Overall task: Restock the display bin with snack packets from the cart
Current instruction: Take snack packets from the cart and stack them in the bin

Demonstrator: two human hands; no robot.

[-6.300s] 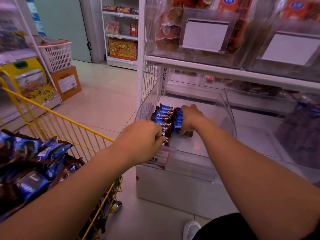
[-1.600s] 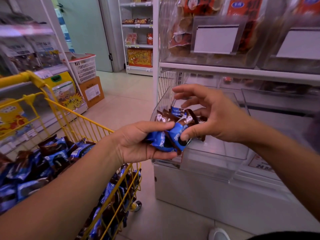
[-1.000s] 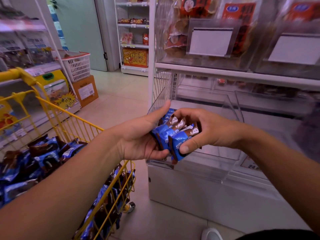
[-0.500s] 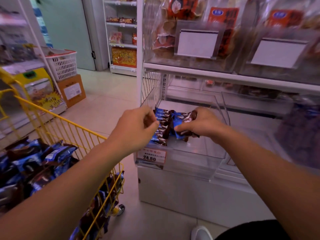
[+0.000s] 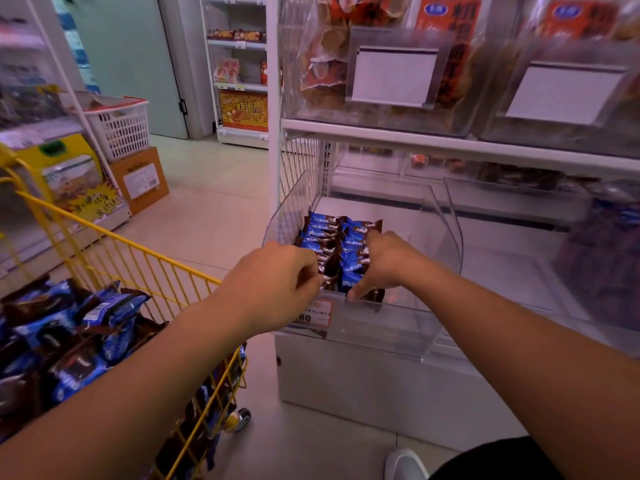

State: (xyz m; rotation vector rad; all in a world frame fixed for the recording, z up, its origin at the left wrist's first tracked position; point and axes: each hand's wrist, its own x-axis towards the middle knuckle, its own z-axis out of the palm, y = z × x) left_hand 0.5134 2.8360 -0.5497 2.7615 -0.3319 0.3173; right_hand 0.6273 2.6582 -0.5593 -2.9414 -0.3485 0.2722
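At frame centre, the left hand (image 5: 277, 271) and right hand (image 5: 384, 265) pinch snack packets (image 5: 341, 244) upright into rows inside the display bin (image 5: 446, 230); next, likely release and reach for the cart (image 5: 114, 244) lower left.

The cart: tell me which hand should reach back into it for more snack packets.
Left, probably. The yellow cart with its loose packets sits on the left hand's side. The right hand is farther off, over the second row of packets in the display bin.
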